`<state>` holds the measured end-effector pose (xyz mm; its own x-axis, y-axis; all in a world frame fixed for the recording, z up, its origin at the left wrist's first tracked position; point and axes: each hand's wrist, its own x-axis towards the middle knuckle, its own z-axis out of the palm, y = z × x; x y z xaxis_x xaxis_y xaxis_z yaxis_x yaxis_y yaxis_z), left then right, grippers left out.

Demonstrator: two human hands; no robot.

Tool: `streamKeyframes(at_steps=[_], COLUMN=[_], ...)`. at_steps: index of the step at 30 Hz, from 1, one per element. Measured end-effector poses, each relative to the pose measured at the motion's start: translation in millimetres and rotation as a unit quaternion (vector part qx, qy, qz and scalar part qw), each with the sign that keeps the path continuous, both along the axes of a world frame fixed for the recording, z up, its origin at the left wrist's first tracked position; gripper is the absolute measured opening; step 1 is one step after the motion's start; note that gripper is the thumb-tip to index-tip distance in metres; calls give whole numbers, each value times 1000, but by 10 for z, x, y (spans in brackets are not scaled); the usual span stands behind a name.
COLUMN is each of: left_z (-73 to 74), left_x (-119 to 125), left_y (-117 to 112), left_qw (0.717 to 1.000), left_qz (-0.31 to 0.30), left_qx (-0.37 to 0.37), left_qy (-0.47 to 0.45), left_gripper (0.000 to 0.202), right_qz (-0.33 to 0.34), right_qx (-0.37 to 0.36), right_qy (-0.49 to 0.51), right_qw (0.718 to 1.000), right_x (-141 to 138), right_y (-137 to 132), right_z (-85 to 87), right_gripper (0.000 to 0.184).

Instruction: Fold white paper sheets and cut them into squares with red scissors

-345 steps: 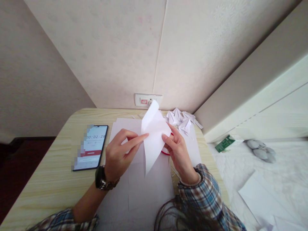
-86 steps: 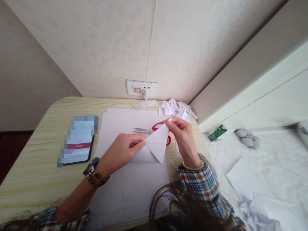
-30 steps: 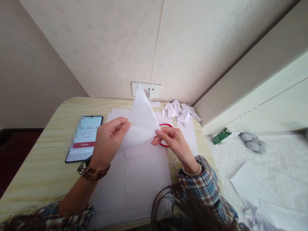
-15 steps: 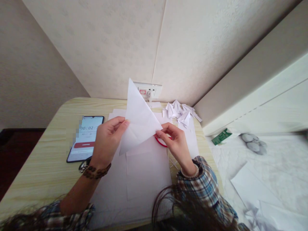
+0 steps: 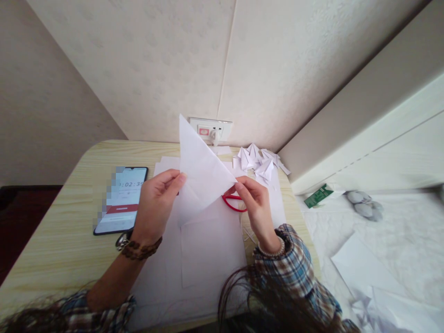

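A white sheet of paper (image 5: 200, 178), folded into a triangle, is held up above the table between both hands. My left hand (image 5: 157, 199) pinches its left edge between thumb and fingers. At the right corner, my right hand (image 5: 255, 199) pinches the paper with thumb and forefinger. Behind that hand lie red-handled scissors (image 5: 233, 208), partly covered by the fingers and the paper; their blades are hidden. Flat white paper sheets (image 5: 211, 259) lie on the table beneath the raised triangle.
Several folded white paper pieces (image 5: 258, 162) sit at the table's back right. A phone (image 5: 121, 201) showing a running timer lies on the left. A wall socket (image 5: 211, 131) holds a plug. Right of the table (image 5: 62, 222) are a green carton (image 5: 319, 196) and loose paper (image 5: 367, 268).
The paper's right corner and my right hand have shifted slightly right, and the triangle has turned a little. More of the red scissor handles now shows. The phone's timer has advanced.
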<state>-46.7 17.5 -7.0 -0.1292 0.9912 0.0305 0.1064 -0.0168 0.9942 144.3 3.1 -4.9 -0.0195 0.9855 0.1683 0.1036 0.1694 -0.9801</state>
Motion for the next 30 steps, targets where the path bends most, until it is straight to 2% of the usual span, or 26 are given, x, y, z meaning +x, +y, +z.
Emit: streamKeyframes(at_steps=[4, 9, 13, 17, 19, 21, 23, 25, 28, 30], left_z=[-3, 1, 25, 52, 59, 58, 51, 42, 34, 34], left_x=[25, 28, 17, 28, 29, 17, -11, -46, -75, -63], left_y=[-12, -23, -21, -57, -90, -117, -126, -115, -79, -60], left_qw=[1000, 999, 996, 985, 968, 944, 912, 866, 806, 798], left_qz=[-3, 6, 6, 6, 17, 9, -31, -89, -133, -116], left_qx=[16, 36, 56, 102, 150, 223, 321, 418, 489, 492], left_qy=[8, 31, 68, 143, 201, 244, 255, 260, 306, 327], left_gripper=[15, 14, 16, 17, 15, 15, 23, 32, 34, 38], right_qz=[-21, -31, -14, -49, -60, -40, 11, 60, 85, 69], right_qx=[-7, -21, -26, -11, -32, -77, -130, -173, -194, -177], right_qy=[-16, -36, 5, 7, 15, 33, 58, 94, 148, 163], right_qw=[1000, 999, 1000, 999, 998, 996, 990, 978, 966, 968], right_x=[4, 5, 4, 11, 14, 15, 14, 19, 46, 75], right_y=[0, 0, 10, 44, 67, 84, 89, 84, 82, 89], right_z=[0, -9, -13, -40, -61, -76, -75, -61, -44, -49], right_gripper=[20, 29, 28, 26, 28, 39, 54, 59, 43, 31])
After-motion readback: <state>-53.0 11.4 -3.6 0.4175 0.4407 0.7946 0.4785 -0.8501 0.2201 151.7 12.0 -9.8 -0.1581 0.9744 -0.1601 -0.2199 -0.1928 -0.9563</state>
